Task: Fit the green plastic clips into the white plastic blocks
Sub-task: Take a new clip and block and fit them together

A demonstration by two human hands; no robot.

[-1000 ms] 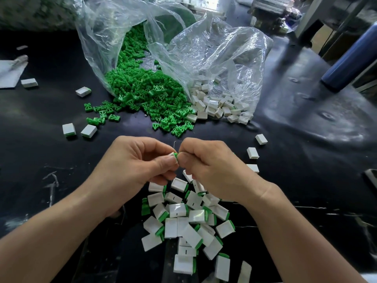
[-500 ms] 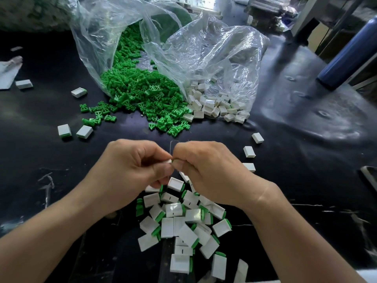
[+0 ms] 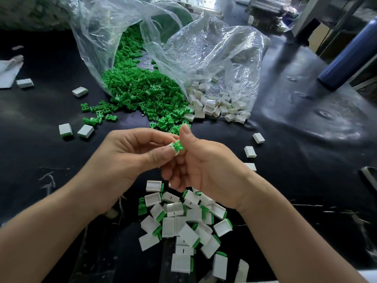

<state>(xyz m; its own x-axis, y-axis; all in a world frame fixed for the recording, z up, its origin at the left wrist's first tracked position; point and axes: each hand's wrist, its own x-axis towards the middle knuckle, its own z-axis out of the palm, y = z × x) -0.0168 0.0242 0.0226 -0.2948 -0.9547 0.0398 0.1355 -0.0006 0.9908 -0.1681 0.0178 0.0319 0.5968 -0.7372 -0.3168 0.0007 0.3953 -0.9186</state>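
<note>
Clip (image 3: 179, 146) green, seemingly half inside block (image 3: 172, 148).

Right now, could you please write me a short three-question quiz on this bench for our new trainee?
1. True or false: the left hand pinches a white block.
2. Where do the finished pieces lie?
A) in a drawer
B) on the table, just beneath the wrists
C) on the floor
3. Fill in: the right hand holds a green ____ against that block.

Key
1. True.
2. B.
3. clip.
</note>
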